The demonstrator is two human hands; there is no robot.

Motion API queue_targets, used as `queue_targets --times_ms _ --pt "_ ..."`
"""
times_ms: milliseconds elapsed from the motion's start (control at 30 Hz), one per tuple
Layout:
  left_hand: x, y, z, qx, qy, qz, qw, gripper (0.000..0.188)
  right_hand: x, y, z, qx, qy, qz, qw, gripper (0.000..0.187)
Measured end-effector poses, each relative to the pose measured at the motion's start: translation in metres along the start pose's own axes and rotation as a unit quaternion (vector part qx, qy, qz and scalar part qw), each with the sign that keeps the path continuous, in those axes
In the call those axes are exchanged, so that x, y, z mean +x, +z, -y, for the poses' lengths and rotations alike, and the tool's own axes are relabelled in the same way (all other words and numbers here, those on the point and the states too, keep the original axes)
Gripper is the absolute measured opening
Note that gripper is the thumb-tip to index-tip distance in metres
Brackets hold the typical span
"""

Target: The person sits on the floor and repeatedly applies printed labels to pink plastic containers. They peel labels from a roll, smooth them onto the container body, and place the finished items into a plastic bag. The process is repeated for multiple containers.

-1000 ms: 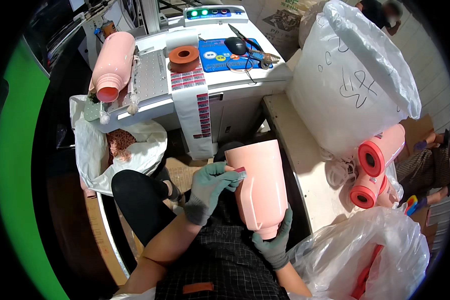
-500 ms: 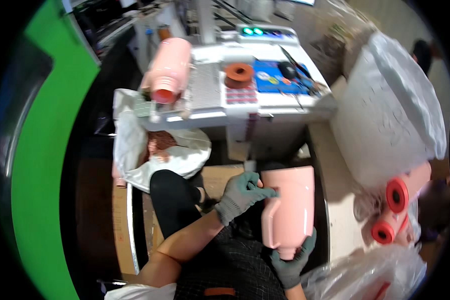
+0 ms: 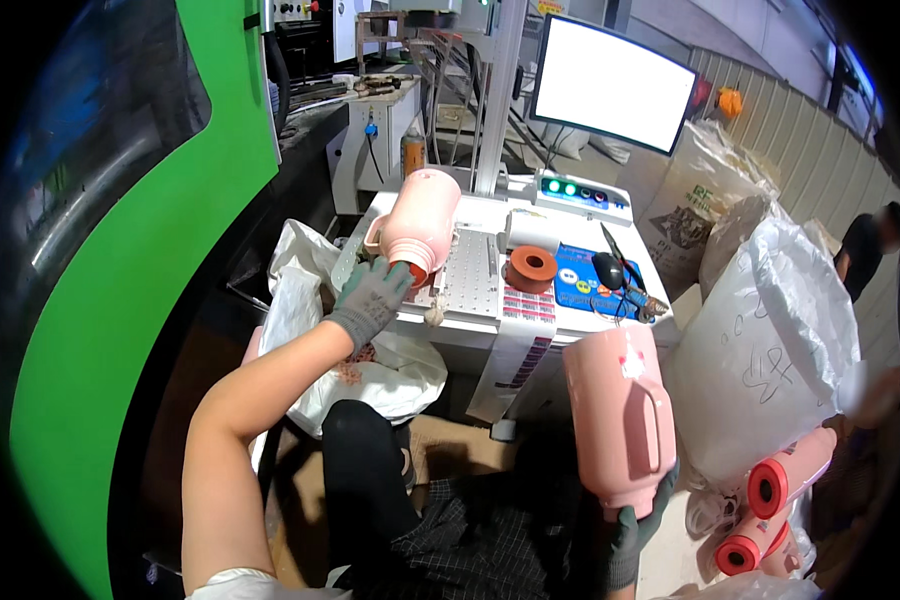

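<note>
A pink plastic jug shell (image 3: 615, 415) with a side handle stands upside down in my right hand (image 3: 640, 525), whose grey-green gloved fingers close round its narrow neck. A small sticker (image 3: 632, 366) shows near its upper end, and the handle faces right. Another pink jug shell (image 3: 422, 215) lies on the perforated plate of the white bench, its threaded mouth toward me and red inside. My gloved left hand (image 3: 372, 300) is at that mouth, fingers stretched and apart, fingertips overlapping the left of the rim. The thumb is partly hidden.
An orange-brown tape roll (image 3: 532, 268) and a label strip (image 3: 515, 365) lie mid-bench. Pliers (image 3: 650, 303) rest on a blue mat (image 3: 585, 285). White sacks stand left (image 3: 305, 290) and right (image 3: 770, 350); pink jugs (image 3: 790, 470) lie lower right. A person (image 3: 865, 250) stands far right.
My left hand has left the held jug and reached up-left to the jug on the bench. The held jug has turned, its handle passing from left to right. The view has tilted upward.
</note>
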State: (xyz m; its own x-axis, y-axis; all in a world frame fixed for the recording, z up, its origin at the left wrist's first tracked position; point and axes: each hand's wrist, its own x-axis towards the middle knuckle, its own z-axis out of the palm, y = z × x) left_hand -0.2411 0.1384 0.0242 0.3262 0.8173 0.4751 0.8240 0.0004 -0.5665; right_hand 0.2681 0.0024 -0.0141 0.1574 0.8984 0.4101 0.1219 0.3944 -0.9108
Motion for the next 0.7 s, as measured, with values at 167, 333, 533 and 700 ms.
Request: queue_targets --times_ms 167,333,533,700 --pt "0.026 -0.032 0.006 -0.121 0.079 -0.13 0.981 0.018 0.054 0.059 0.014 0.004 -0.102 0.038 0.994 0.107" --pt "-0.047 -0.199 -0.018 -0.232 0.089 -0.317 0.915 0.021 0.113 0.128 0.025 -0.074 -0.19 0.128 0.971 0.096" --pt "-0.124 -0.206 -0.078 -0.579 -0.03 -0.096 0.809 0.02 0.143 0.279 0.049 -0.317 -0.376 0.164 0.855 0.093" --pt "-0.153 -0.155 -0.105 -0.831 -0.12 0.007 0.543 0.03 0.143 0.4 0.046 -0.45 -0.366 0.205 0.788 0.087"
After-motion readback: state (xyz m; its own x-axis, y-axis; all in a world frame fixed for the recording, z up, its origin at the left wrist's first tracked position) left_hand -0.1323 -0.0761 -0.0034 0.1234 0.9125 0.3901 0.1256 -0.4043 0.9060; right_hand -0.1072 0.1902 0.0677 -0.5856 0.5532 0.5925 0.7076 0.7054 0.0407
